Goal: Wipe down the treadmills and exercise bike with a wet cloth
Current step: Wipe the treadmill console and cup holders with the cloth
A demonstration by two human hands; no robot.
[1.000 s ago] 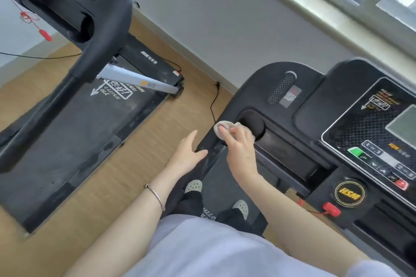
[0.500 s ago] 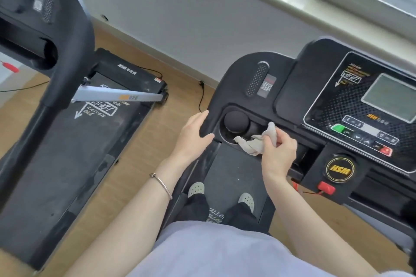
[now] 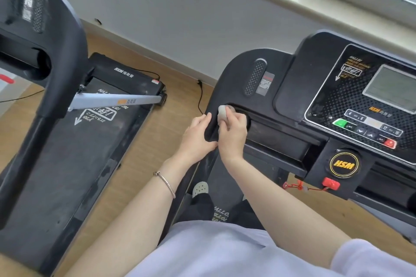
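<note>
- The near treadmill [image 3: 283, 87] stands under the person, its console facing them and its long axis running away toward the wall.
- A second treadmill [image 3: 74, 157] lies alongside it to the left.
- The left hand [image 3: 198, 139] wraps the console's left edge, fingers curled over it.
- The right hand [image 3: 233, 132] has its fingers pressed together on a bunched wet cloth [image 3: 222, 113], held against the cup-holder rim.

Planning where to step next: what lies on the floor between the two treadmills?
In the head view, bare wood floor separates the left treadmill from the right treadmill; only a black power cord trails there.
</note>
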